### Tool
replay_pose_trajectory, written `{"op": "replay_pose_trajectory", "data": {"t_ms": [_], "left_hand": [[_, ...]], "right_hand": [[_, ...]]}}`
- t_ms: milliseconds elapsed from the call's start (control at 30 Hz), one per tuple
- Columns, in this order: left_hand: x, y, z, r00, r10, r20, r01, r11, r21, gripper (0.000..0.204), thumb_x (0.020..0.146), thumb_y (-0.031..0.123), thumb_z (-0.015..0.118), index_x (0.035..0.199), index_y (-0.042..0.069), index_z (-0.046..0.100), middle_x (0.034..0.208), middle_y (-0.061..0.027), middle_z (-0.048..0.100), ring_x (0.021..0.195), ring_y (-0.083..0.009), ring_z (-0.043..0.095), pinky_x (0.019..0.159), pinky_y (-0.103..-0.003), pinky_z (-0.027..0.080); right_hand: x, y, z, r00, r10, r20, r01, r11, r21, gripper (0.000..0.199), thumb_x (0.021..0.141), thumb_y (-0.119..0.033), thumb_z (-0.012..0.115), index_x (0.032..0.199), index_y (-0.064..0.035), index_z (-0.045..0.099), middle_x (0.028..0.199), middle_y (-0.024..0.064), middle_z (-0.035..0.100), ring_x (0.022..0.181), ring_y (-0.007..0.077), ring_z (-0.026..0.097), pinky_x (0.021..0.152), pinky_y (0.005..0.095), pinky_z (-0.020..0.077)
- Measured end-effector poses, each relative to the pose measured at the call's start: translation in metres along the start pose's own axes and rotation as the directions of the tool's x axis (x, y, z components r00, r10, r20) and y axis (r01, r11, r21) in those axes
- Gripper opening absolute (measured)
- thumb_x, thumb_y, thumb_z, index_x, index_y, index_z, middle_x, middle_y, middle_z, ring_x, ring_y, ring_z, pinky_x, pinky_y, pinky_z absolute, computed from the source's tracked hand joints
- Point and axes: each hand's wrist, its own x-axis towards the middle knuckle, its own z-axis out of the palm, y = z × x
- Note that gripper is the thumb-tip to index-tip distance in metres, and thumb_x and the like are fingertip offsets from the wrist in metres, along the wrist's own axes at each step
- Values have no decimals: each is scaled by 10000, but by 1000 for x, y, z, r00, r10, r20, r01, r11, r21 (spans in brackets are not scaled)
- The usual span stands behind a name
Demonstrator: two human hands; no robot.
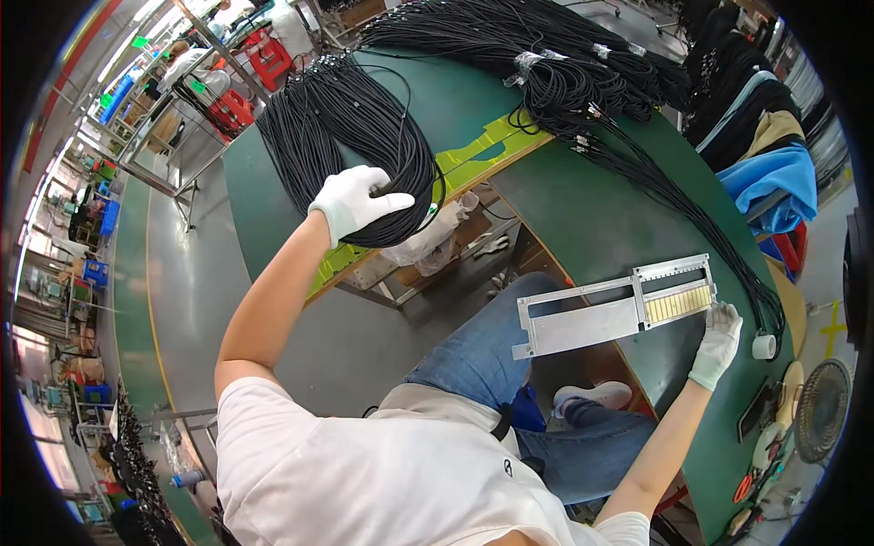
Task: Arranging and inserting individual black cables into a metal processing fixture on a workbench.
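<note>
My left hand (360,200), in a white glove, rests on the lower part of a thick looped bundle of black cables (350,136). Its thumb points right, apart from the fingers, with cables showing in the gap. At the right, my gloved right hand (719,337) holds the right end of a long silver metal frame (583,329); its fingertips are partly hidden at that edge. One section of this frame carries a row of yellowish strips (678,306). Its left end reaches past the green table's edge, above my knee.
More black cables (583,82) lie heaped on the green tabletop (592,209), with a strand running down its right side. A white tape roll (765,346), a phone-like dark slab (754,411), orange-handled scissors (743,488) and a round fan (822,409) are at the right.
</note>
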Motion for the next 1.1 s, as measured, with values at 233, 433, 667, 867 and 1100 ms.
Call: {"op": "replay_pose_trajectory", "data": {"t_ms": [233, 433, 667, 867, 1100], "left_hand": [[7, -23, 3, 996, -62, 66, 90, 568, -818, 237, 948, 242, 685, 933, 5, 667, 812, -34, 662, 688, -98, 600, 601, -266, 474], [1, -30, -1, 987, -108, 121, 147, 280, -949, 194, 1009, 191, 575, 1001, 7, 637, 855, -88, 686, 692, -118, 618, 594, -249, 487], [1, -36, 7, 992, -71, 100, 113, 201, -973, 227, 1022, 209, 540, 975, 2, 619, 886, -129, 707, 681, -152, 642, 585, -265, 498], [-2, -31, 9, 994, -88, 61, 75, 172, -982, 229, 1031, 206, 516, 1025, -8, 596, 882, -149, 713, 683, -185, 664, 572, -273, 500], [-4, -35, 12, 996, -57, 70, 79, 187, -979, 221, 1033, 211, 529, 1038, 1, 599, 858, -119, 692, 663, -162, 638, 573, -257, 479]], "right_hand": [[-1, 6, 1, 999, -43, 17, 45, 985, -165, 356, 1046, -253, 562, 1213, 56, 623, 1176, 154, 682, 1090, 250, 661, 1017, 407, 519], [1, 10, 0, 998, -53, 24, 58, 960, -275, 344, 1050, -238, 554, 1203, 61, 630, 1157, 163, 693, 1068, 252, 674, 1022, 414, 514], [1, 13, 16, 993, -113, -25, 95, 920, -380, 264, 1032, -196, 591, 1082, 45, 684, 1045, 137, 720, 963, 226, 696, 953, 387, 551], [3, 9, 17, 995, -96, 31, 99, 871, -481, 260, 1041, -198, 569, 1080, 29, 689, 1033, 117, 722, 968, 206, 689, 954, 368, 541], [1, 7, 23, 998, -66, 20, 67, 848, -525, 254, 1040, -206, 568, 1051, 16, 691, 993, 93, 720, 947, 190, 679, 929, 345, 531]]}}
